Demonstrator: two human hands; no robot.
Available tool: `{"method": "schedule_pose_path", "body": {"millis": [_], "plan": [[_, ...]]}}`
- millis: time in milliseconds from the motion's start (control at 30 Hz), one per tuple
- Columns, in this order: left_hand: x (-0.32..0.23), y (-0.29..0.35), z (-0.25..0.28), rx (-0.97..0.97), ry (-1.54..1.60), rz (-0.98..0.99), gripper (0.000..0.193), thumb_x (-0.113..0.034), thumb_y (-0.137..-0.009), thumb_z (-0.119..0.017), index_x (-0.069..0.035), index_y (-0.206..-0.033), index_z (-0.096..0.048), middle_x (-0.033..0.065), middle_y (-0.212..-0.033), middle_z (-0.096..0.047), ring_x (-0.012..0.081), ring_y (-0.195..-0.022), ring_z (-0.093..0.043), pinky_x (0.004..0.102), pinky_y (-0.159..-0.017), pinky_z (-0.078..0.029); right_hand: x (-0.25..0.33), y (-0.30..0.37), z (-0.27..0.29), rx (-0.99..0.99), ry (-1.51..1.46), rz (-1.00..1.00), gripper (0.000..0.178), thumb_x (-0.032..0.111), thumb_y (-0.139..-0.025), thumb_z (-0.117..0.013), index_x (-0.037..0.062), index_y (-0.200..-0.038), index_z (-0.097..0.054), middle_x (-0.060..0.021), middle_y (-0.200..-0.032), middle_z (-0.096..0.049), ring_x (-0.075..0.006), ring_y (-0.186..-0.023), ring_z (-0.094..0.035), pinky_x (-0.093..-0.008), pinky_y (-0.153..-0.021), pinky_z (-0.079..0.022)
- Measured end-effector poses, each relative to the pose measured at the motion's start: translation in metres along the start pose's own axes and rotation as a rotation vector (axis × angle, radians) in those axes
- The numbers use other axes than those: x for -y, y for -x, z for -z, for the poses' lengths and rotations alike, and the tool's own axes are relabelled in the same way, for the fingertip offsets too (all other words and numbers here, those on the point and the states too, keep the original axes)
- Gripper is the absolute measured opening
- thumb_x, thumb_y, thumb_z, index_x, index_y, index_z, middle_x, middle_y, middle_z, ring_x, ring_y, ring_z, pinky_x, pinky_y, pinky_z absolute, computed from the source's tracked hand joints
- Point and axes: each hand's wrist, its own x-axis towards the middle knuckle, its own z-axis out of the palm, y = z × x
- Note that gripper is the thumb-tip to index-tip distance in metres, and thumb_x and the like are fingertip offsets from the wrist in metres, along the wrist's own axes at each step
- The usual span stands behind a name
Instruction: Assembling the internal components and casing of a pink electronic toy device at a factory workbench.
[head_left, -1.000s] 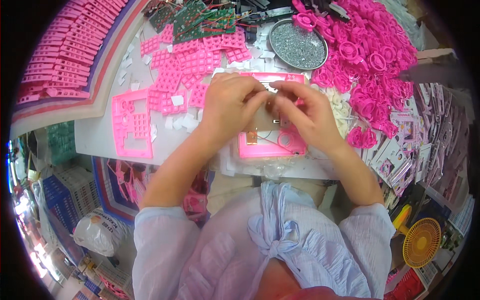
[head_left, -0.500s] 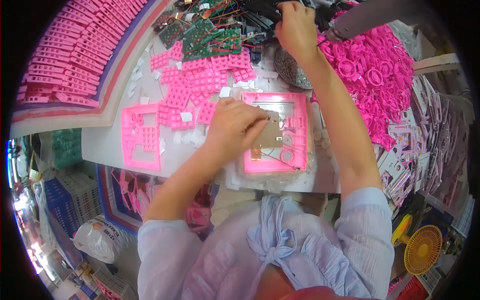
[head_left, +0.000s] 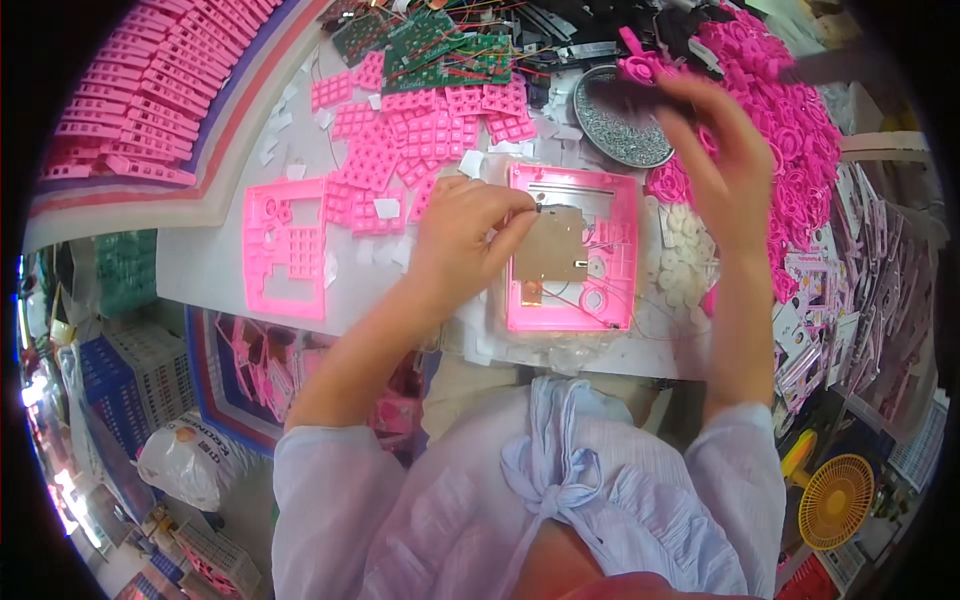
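A pink plastic casing (head_left: 627, 250) lies on the table before me, with a flat brown board (head_left: 548, 250), thin wires and a clear part inside. My left hand (head_left: 465, 235) is at the casing's upper left, thumb and finger pinched by the board's top corner. A tiny dark piece shows at those fingertips, too small to name. Above the round metal dish of screws (head_left: 622, 135), my right hand (head_left: 725, 165) grips a dark, elongated object (head_left: 640, 100), smeared by motion. It hides part of the dish.
Pink button pads (head_left: 385, 150) and green circuit boards (head_left: 440, 50) lie at the back. A second pink casing (head_left: 285, 312) is on the left. Pink rings (head_left: 800, 130) heap up at the right, by white discs (head_left: 680, 255). Rows of pink parts (head_left: 140, 100) fill the far left.
My right hand has come back toward me from the black parts at the far edge, now with a dark object in it. My left hand stays pinched by the board.
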Motion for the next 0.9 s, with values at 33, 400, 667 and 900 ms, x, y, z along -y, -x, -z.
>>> {"method": "schedule_pose_path", "body": {"millis": [33,400,667,900], "plan": [[0.001,0.002,0.000,0.014,-0.001,0.009,0.011,-0.009,-0.083,-0.075,-0.007,-0.094,-0.072,0.0037,-0.082,-0.070,0.0181,-0.071,-0.061,0.0343,-0.077,-0.042,0.020,0.020,0.014,0.078,0.019,-0.052,0.035,0.001,-0.082,-0.072,0.0031,-0.117,-0.066,-0.0113,-0.095,-0.069,-0.0224,-0.082,-0.065,-0.0334,-0.077,-0.052],[0.002,-0.005,-0.004,-0.009,-0.043,-0.062,0.011,-0.008,-0.084,-0.075,-0.007,-0.095,-0.073,0.0047,-0.083,-0.070,0.0199,-0.071,-0.062,0.0349,-0.076,-0.045,0.051,0.045,-0.027,0.419,0.158,0.069,0.053,0.020,-0.078,-0.078,0.0028,-0.124,-0.059,-0.0128,-0.109,-0.067,-0.0335,-0.105,-0.058,-0.0427,-0.092,-0.048],[0.001,-0.005,-0.008,-0.039,-0.172,-0.093,0.010,-0.008,-0.083,-0.075,-0.007,-0.092,-0.071,0.0056,-0.085,-0.071,0.0234,-0.073,-0.063,0.0361,-0.075,-0.046,0.046,0.072,-0.008,0.478,0.164,0.161,0.060,0.025,-0.074,-0.082,0.0054,-0.126,-0.059,-0.0131,-0.121,-0.061,-0.0361,-0.112,-0.052,-0.0463,-0.098,-0.045],[0.001,-0.023,-0.003,0.071,-0.095,-0.195,0.010,-0.012,-0.084,-0.074,-0.010,-0.091,-0.069,0.0057,-0.084,-0.069,0.0261,-0.077,-0.064,0.0389,-0.075,-0.045,0.023,0.080,-0.004,0.539,0.112,-0.087,0.063,0.027,-0.072,-0.082,0.0047,-0.126,-0.059,-0.0139,-0.121,-0.060,-0.0350,-0.116,-0.051,-0.0435,-0.100,-0.045]]}}
